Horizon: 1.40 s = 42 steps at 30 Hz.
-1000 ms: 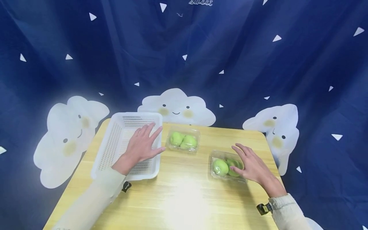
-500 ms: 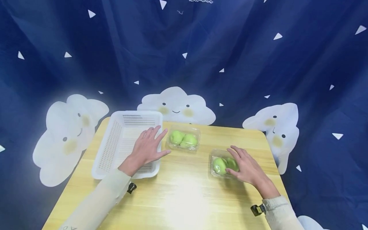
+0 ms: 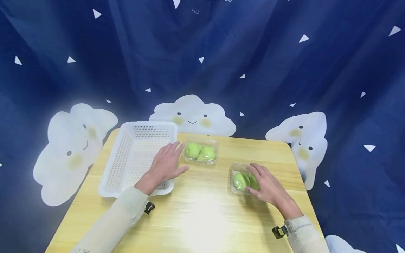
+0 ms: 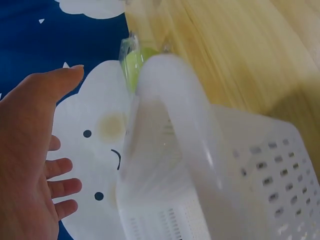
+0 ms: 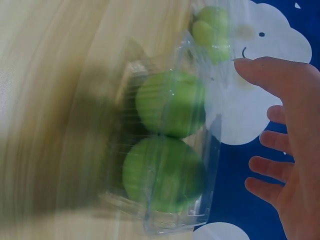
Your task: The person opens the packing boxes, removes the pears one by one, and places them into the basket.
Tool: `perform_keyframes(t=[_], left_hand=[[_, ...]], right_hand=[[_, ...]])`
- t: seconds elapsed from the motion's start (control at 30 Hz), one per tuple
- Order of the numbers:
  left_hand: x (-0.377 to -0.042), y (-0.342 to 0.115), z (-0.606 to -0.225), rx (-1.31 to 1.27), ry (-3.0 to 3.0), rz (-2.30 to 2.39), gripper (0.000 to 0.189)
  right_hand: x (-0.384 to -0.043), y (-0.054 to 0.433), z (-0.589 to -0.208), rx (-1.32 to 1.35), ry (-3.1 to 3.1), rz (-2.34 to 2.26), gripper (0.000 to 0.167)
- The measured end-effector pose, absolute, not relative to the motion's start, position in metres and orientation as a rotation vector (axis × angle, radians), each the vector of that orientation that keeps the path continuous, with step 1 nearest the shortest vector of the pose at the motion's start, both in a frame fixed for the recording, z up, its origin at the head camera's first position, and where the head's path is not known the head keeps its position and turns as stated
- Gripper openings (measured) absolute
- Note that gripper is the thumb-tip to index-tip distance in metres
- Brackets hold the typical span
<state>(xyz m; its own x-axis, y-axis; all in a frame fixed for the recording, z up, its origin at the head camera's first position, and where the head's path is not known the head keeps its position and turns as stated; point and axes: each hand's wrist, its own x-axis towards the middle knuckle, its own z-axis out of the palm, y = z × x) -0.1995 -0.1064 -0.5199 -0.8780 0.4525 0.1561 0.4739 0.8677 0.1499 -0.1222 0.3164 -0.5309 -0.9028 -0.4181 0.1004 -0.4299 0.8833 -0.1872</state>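
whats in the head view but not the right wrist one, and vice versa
Only the head view shows the white basket, left hand and sleeves. Only the right wrist view shows the palm side of the right hand, and both green fruits in the near box unhidden by it. Both show that hand, the near box, far box, table and cloud-print curtain.

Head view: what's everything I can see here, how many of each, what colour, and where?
basket: 1, white, table's left
farther box: 1, clear, right of basket
nearer box: 1, clear, table's right
fruits: 4, green, two per box
table: 1, light wood, centre
curtain: 1, blue with white clouds and triangles, behind
wrist cameras: 2, black, at cuffs
sleeves: 2, off-white, both arms
left hand: 1, bare, over basket's right side
right hand: 1, bare, at nearer box
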Motion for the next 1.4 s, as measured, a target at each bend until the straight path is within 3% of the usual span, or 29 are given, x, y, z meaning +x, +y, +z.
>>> perform_keyframes(t=[0.93, 1.4], left_hand=[[-0.190, -0.067, -0.533, -0.766, -2.865, -0.448, 0.067], [-0.184, -0.051, -0.541, -0.817, -2.870, -0.557, 0.063]], right_hand=[[-0.113, 0.307, -0.555, 0.721, -2.954, 0.261, 0.091], [-0.110, 0.307, -0.561, 0.733, -2.946, 0.143, 0.083]])
